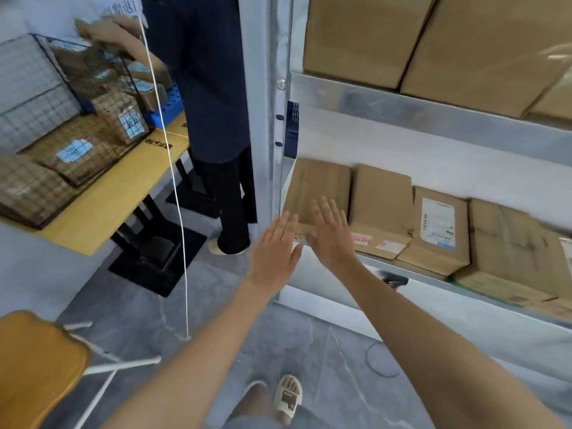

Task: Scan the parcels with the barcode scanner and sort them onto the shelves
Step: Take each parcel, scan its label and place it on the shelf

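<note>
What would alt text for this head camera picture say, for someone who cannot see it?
A person's open left hand and right hand reach toward the leftmost cardboard parcel in a row on a metal shelf. More boxes sit on the shelf above. To the left, another person stands by a wooden table holding wire baskets of parcels.

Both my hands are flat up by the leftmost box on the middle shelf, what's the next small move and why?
Probably draw both hands back. The left hand and right hand are open and hold nothing, and the leftmost box already sits on the shelf beside its neighbours, so the wire basket of parcels comes next.
</note>
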